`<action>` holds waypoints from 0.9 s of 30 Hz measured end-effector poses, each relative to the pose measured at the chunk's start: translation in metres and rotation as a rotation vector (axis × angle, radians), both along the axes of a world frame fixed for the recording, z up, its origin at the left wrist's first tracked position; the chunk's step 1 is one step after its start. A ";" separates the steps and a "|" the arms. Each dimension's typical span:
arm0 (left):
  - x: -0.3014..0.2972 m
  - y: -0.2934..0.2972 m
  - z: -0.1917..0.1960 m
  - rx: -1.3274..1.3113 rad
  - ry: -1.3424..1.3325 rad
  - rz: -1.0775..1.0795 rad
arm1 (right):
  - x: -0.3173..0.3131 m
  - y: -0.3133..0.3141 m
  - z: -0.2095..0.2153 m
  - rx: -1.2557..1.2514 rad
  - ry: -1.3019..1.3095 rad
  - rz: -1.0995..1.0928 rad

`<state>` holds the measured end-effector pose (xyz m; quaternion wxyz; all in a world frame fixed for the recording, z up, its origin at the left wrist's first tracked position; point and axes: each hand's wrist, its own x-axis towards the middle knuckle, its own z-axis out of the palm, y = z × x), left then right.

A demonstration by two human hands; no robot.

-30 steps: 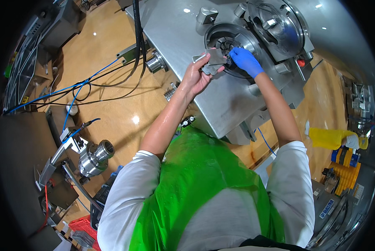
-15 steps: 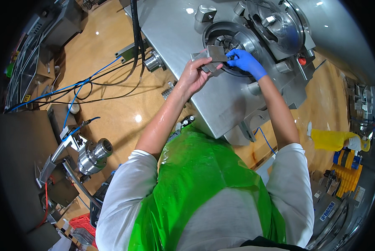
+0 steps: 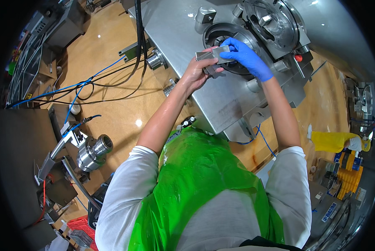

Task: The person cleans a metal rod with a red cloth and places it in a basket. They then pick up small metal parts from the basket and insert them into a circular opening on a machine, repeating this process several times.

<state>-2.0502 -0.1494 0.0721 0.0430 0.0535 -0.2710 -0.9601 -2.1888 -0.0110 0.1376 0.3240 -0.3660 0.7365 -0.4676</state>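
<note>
Brushed steel covers the broad machine (image 3: 221, 100) at which the person stands, in a green apron (image 3: 204, 167). Red plastic marks an open-looking crate (image 3: 78, 224) by the lower left edge; a grey box (image 3: 81, 238) lies at it, though whether inside or in front cannot be told. On the machine, a round cover (image 3: 275, 30) stands swung aside from a cylindrical housing (image 3: 207, 40). That housing is open, and part of a segmented metal core (image 3: 217, 41) shows within, the rest hidden behind the hands.

The gloved right hand (image 3: 247, 60) is bent half closed, thumb and fingertips seeming to pinch the upper plate (image 3: 219, 51) by its right side. The bare left hand (image 3: 195, 72) is curled around a small stack of metal plates (image 3: 203, 55), thumb laid over them, just off the housing's near left rim.

These plates look rigid and tough, probably weighty for their size. Their flat faces could slide on one another, more so if wet, as the shine on the bare forearm suggests. Opposite edges would likely give the surest hold, with fingers clear of the corners.
</note>
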 end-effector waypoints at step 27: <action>-0.013 -0.005 -0.019 0.219 0.026 0.095 | -0.042 0.047 -0.015 0.325 1.190 -0.040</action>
